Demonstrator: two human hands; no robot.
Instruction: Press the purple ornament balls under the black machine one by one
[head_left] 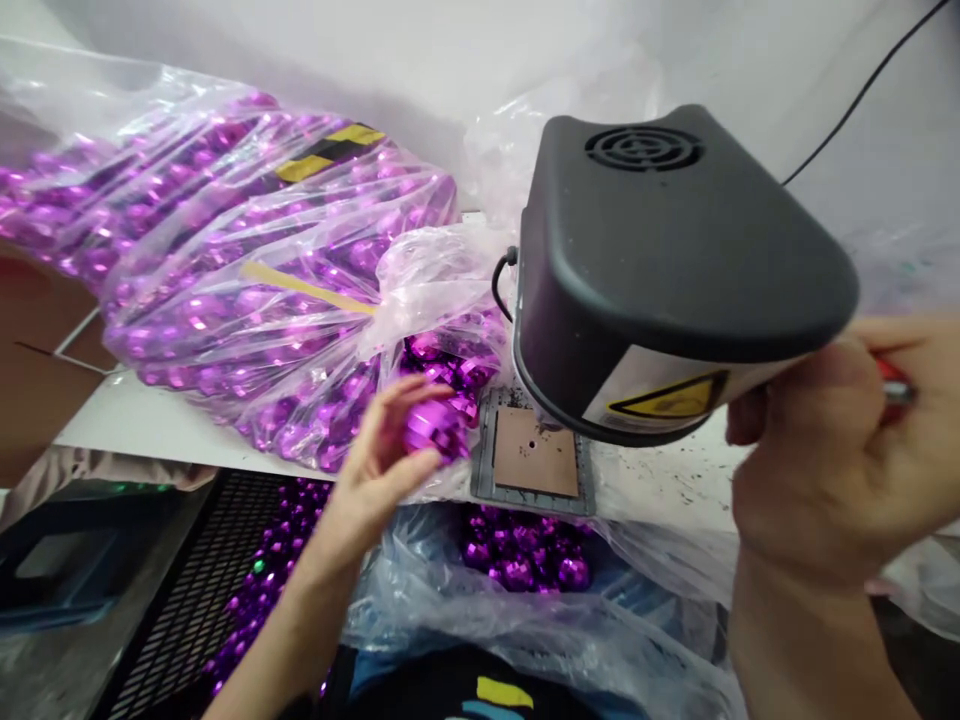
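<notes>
My left hand (386,450) curves its thumb and fingers round a shiny purple faceted ball ornament (439,428), at the mouth of an open plastic bag of the same balls. To its right, a square brown plate (534,452) with a small dark hole lies on a grey base under the machine. Over that plate juts the machine's black rounded housing (690,250), with a vent on top and a yellow warning label on its front. My right hand (832,450) is closed on a red handle (892,385) beside the housing, mostly hidden by the fingers.
A large clear bag of purple balls (247,270) fills the left of the white table (172,420). Below the front edge, a plastic-lined container holds more purple balls (525,550). A black mesh basket (165,580) stands lower left. A black cable (862,95) runs behind the machine.
</notes>
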